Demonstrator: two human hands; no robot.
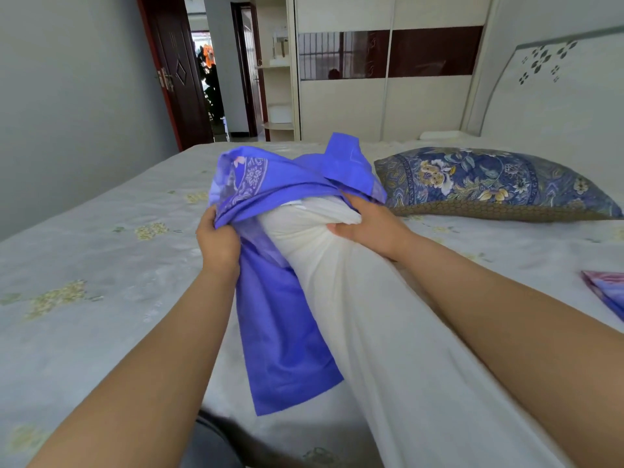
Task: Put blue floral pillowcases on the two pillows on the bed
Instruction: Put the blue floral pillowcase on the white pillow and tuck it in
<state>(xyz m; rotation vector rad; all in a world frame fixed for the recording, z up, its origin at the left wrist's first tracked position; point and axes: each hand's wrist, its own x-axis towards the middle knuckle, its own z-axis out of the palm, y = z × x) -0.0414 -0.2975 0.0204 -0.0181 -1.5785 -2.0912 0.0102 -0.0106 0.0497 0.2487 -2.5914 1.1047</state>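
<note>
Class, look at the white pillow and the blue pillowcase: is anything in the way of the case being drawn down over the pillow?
Nothing visible blocks it. The left hand grips the bunched blue pillowcase and the right hand squeezes the white pillow at the case's mouth.

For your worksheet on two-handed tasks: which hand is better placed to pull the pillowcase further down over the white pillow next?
The left hand: it already grips the blue pillowcase at its edge, while the right hand holds the white pillow.
</note>
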